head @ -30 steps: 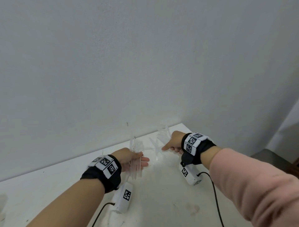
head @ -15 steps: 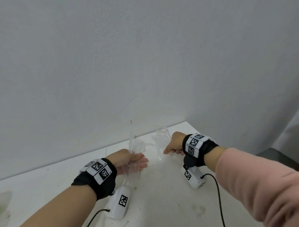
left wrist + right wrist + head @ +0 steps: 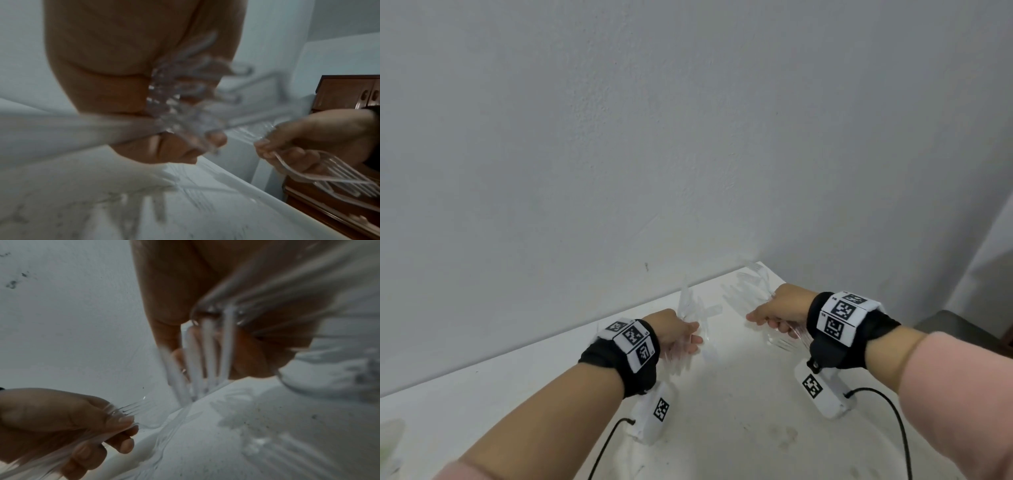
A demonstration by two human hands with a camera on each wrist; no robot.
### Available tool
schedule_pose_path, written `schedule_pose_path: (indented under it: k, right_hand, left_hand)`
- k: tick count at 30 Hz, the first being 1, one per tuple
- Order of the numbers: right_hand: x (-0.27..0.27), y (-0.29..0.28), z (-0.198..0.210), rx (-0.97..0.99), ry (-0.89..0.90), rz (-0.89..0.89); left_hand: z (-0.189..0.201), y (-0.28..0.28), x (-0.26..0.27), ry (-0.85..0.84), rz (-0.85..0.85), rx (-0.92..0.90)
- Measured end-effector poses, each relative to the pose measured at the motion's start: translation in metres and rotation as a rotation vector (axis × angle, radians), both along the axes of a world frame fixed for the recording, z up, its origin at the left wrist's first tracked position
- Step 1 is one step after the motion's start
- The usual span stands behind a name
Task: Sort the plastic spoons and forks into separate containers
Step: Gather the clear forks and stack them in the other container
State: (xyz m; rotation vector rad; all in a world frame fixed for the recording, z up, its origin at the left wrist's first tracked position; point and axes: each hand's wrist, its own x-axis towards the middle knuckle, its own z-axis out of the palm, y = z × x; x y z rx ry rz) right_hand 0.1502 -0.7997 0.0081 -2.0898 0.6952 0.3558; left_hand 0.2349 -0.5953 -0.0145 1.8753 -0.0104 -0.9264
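My left hand (image 3: pixel 688 337) grips a bundle of clear plastic forks (image 3: pixel 690 305) that stands upright above the white table (image 3: pixel 739 394). Their tines (image 3: pixel 134 407) show in the right wrist view, past the left hand (image 3: pixel 68 423). To its right, my right hand (image 3: pixel 765 320) grips a second bundle of clear cutlery (image 3: pixel 751 284) that fans out toward the wall. Its handles (image 3: pixel 339 177) stick out below the right hand (image 3: pixel 304 146). I cannot tell whether this bundle is spoons or forks. The left wrist view shows the left bundle (image 3: pixel 183 104) only as a blur.
The table meets a grey wall (image 3: pixel 688 137) at the back, and its corner lies just behind my right hand. A brown wooden cabinet (image 3: pixel 347 92) stands past the table's right edge. Something pale (image 3: pixel 390 442) sits at the far left of the table.
My right hand has drawn back a little from the left bundle, so the two hands are slightly farther apart. Both still hold their bundles.
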Motion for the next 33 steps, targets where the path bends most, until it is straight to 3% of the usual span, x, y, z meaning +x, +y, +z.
schedule_pose_path:
  k: [10,13,17,19,26,33]
  right_hand:
    - [0.027,-0.001,0.015,-0.366,-0.003,0.279]
    - [0.044,0.002,0.008,-0.317,0.010,0.319]
    - [0.064,0.009,-0.006,-0.009,-0.009,0.318]
    - [0.075,0.014,-0.011,0.054,0.006,0.348]
    - [0.101,0.026,-0.017,0.034,0.136,0.365]
    - [0.109,0.035,-0.025,-0.151,0.015,0.279]
  left_hand:
    - [0.004,0.008,0.000,0.048,0.079,-0.056]
    - [0.002,0.022,0.005,0.054,0.091,-0.070]
    - [-0.001,0.045,0.017,0.059,0.133,-0.106]
    - [-0.003,0.057,0.022,0.060,0.158,-0.118]
    - [-0.010,0.086,0.025,0.088,0.218,-0.136]
    - [-0.014,0.089,0.020,0.114,0.232,-0.169]
